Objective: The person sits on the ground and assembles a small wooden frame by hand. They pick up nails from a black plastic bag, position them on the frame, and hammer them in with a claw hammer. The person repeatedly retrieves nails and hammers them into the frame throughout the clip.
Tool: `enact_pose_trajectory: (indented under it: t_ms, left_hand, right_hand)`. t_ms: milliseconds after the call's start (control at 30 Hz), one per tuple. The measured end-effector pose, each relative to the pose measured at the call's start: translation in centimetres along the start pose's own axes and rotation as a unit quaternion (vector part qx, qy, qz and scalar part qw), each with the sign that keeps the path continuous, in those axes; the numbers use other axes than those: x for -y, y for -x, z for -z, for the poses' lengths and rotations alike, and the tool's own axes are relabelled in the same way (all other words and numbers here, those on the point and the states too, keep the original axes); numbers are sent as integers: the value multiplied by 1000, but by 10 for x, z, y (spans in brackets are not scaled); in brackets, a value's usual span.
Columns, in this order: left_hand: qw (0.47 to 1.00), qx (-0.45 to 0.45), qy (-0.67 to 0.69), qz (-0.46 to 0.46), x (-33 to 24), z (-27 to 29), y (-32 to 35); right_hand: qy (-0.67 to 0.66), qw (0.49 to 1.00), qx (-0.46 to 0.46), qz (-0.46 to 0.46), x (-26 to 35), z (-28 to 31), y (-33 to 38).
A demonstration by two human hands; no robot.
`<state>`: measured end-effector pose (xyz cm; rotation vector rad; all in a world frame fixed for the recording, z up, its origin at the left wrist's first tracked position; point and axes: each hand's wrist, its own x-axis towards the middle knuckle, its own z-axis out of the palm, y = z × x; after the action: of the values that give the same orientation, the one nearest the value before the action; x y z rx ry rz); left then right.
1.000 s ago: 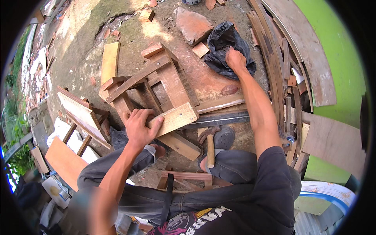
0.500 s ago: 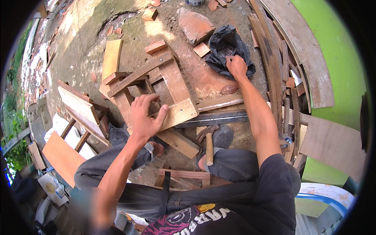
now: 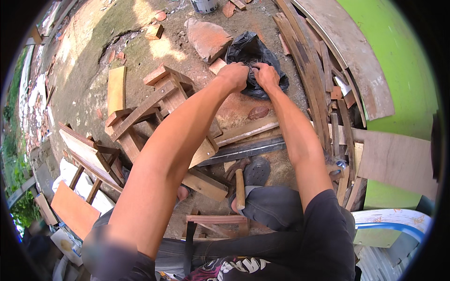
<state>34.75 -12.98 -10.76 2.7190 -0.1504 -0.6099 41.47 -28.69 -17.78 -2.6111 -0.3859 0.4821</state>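
My left hand (image 3: 234,76) and my right hand (image 3: 266,76) are close together over an open black plastic bag (image 3: 263,55) holding a heap of thin grey pieces that look like nails. Curled at the bag's left side, the left fingers are closed, and what they hold is hidden. The right thumb and fingers are pinched together above the contents; anything between them is too small to make out. A small wooden frame (image 3: 140,111), like a stool, lies tilted beneath my left forearm, which covers part of it. By my shoe rests a hammer (image 3: 240,189) with a wooden handle.
A large reddish stone (image 3: 208,40) sits left of the bag. Long planks (image 3: 304,70) and scrap wood line the right side, near a green surface (image 3: 375,47). Another wooden frame (image 3: 89,150) and an orange board (image 3: 75,208) are at left. A bucket (image 3: 204,5) stands at the far edge.
My left hand has left the wooden frame and reached up to the bag beside my right hand. The frame now leans differently. The view has shifted slightly to the right.
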Motion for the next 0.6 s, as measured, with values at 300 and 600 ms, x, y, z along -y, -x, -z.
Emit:
enact_pose_trajectory:
  t_ms: [300, 600]
  left_hand:
    - [982, 172, -12, 74, 19, -32, -26]
    - [990, 109, -54, 66, 15, -38, -13]
  right_hand:
    - [49, 994, -37, 92, -4, -6, -7]
    - [24, 995, 60, 72, 12, 4, -22]
